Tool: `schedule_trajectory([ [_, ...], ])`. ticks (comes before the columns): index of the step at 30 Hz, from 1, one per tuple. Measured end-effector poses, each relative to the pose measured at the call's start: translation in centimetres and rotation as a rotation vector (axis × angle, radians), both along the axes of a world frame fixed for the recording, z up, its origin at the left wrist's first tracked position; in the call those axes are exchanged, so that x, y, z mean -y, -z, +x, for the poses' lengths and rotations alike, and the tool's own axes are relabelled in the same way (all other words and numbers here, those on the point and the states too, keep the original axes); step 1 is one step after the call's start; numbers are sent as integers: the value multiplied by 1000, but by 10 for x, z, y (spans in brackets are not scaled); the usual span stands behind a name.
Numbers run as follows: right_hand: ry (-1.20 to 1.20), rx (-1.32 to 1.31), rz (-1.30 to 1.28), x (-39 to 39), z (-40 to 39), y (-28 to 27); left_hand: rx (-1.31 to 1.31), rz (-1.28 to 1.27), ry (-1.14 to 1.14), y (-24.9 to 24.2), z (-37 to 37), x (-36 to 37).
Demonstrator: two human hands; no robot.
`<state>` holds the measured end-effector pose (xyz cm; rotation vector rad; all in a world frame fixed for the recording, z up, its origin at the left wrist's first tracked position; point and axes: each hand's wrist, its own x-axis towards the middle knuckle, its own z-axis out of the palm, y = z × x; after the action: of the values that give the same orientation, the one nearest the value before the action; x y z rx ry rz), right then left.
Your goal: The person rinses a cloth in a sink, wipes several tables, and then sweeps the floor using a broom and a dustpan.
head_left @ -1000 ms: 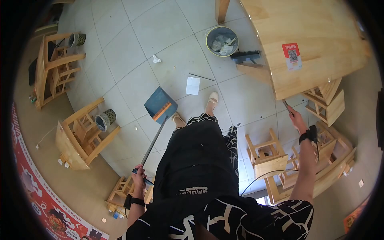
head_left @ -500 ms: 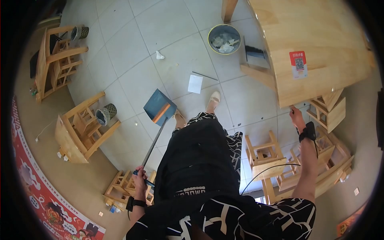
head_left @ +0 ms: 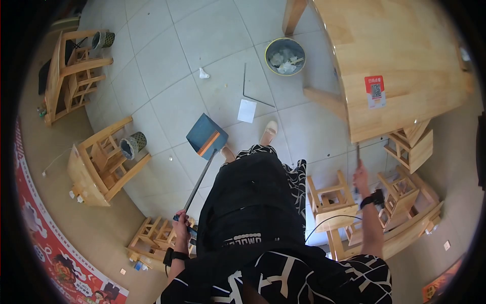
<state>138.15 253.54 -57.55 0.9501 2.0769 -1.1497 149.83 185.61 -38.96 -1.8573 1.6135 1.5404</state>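
My left hand (head_left: 180, 223) is closed around the long handle (head_left: 198, 185) of a blue dustpan (head_left: 198, 130), which stands on the tiles near my feet, with an orange comb-like strip along one edge. My right hand (head_left: 361, 180) is closed around a thin stick (head_left: 358, 153) just below the wooden table's near corner; the stick's far end is hidden. A white sheet (head_left: 246, 111) lies on the floor beside thin dark lines (head_left: 258, 101). Crumpled white tissue (head_left: 203, 73) lies farther off.
A bin (head_left: 285, 57) with waste stands beside the large wooden table (head_left: 405, 55). Wooden stools (head_left: 331, 205) are at the lower right. More tables and stools line the left, with wastebaskets (head_left: 133, 145) by them. A black cable (head_left: 329, 219) runs near my right arm.
My right hand has drawn back from the table corner toward my body, and the stick now shows in it. The dark shape under the table is gone from view. The dustpan has shifted slightly right.
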Motion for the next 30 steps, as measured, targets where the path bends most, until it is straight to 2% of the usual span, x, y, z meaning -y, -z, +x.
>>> schedule_trajectory([
  [3, 511, 135, -175, 117, 6, -25, -21, 4, 7, 10, -6, 5],
  [4, 386, 133, -172, 133, 33, 5, -6, 6, 12, 12, -11, 7],
  [5, 264, 129, -168, 161, 39, 11, 8, 8, 20, 14, -16, 10],
  [6, 322, 184, -192, 186, 53, 9, -2, 9, 24, 16, -21, 14],
  [7, 383, 240, -214, 227, 48, -21, 6, 9, 44, 19, -24, 19],
  [9, 384, 243, -251, 260, 53, -45, 2, 21, 69, 28, -28, 32],
  [14, 306, 307, -411, 290, 23, -96, -67, 53, 118, 55, -38, 76],
  [18, 180, 208, -390, 344, -19, -100, -105, 82, 121, 63, -45, 104],
  [20, 328, 184, -524, 362, -49, -74, -110, 78, 104, 65, -43, 114],
  [22, 522, 160, -674, 385, -84, -78, -111, 68, 95, 60, -37, 119],
  [26, 651, 119, -685, 406, -112, -68, -120, 56, 29, 62, -23, 147],
  [30, 610, 62, -606, 400, -101, -62, -107, 55, 11, 69, 0, 166],
])
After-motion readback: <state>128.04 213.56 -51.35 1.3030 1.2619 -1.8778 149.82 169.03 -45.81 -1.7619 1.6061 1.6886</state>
